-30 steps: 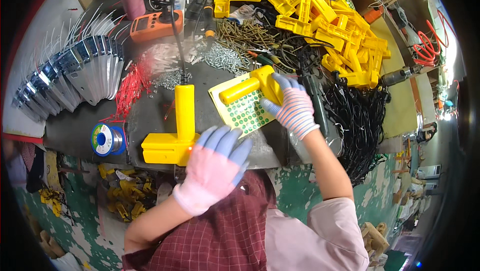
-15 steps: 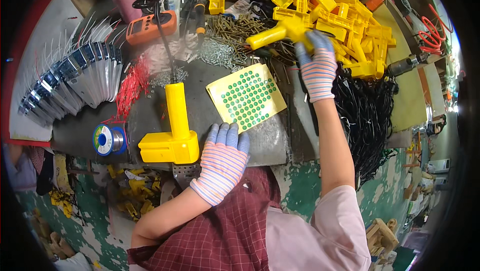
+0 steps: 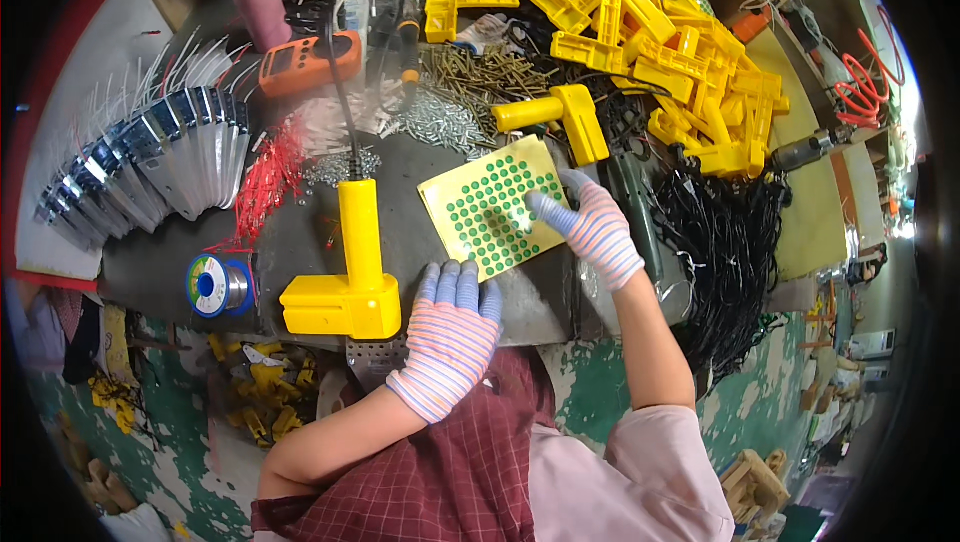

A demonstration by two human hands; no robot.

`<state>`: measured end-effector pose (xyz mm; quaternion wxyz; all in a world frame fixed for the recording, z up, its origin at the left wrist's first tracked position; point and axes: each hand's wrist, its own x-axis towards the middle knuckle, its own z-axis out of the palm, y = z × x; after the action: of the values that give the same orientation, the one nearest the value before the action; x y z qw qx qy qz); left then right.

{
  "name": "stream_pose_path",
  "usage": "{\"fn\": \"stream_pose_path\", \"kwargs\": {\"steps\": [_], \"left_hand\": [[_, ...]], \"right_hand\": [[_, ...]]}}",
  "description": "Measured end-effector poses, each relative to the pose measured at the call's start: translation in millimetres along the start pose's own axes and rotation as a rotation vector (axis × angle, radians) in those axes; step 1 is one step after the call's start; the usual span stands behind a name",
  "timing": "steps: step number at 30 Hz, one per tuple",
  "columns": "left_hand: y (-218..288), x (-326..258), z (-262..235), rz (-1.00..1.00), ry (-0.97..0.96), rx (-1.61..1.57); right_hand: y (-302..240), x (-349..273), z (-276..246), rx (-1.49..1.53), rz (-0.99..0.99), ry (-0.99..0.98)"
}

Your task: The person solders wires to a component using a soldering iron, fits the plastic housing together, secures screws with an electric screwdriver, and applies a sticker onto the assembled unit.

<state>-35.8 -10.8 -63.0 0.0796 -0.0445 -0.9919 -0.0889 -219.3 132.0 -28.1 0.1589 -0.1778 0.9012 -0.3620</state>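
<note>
A pale yellow sheet (image 3: pixel 437 204) with rows of round green stickers lies tilted on the dark workbench, apparently with another sheet under it. My left hand (image 3: pixel 452 334), in a striped glove, rests flat with fingers stretched out at its lower edge. Over the sheet's right side is my right hand (image 3: pixel 598 232), gloved alike, thumb and fingers apart with nothing visible between them. Left of my left hand lies a yellow T-shaped plastic housing (image 3: pixel 362 242) with a black cable leaving its upper end. A second yellow housing (image 3: pixel 580 122) lies beyond the sheet, touched by neither hand.
Yellow housing parts (image 3: pixel 690 62) are heaped at far right, above black cables (image 3: pixel 715 262). Screws (image 3: pixel 440 117), an orange meter (image 3: pixel 310 62) and red wires (image 3: pixel 265 182) lie further back. A solder spool (image 3: pixel 222 285) and fanned metal plates (image 3: pixel 150 157) stand left.
My right hand has let go of the second yellow housing and come nearer, down to the sticker sheet. That housing now lies on the bench. My left hand has hardly moved.
</note>
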Motion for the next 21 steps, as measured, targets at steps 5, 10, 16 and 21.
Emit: {"fn": "stream_pose_path", "kwargs": {"steps": [5,10,16,21], "left_hand": [[-8.0,6.7,-30.4,-0.025,0.065,-0.156],[-35.7,31.6,-77.3,-0.158,0.721,-0.457],[-35.8,27.2,-63.0,-0.511,0.226,-1.460],[-23.2,25.4,-64.9,-0.565,0.250,-1.613]], "right_hand": [[3.2,-8.9,8.9,0.389,-0.234,0.065],[-49.2,-42.8,-42.3,0.641,-0.172,-0.197],[-48.1,-26.4,-34.2,-0.407,-0.758,0.679],[-72.6,-53.6,6.5,-0.250,-0.903,0.493]]}}
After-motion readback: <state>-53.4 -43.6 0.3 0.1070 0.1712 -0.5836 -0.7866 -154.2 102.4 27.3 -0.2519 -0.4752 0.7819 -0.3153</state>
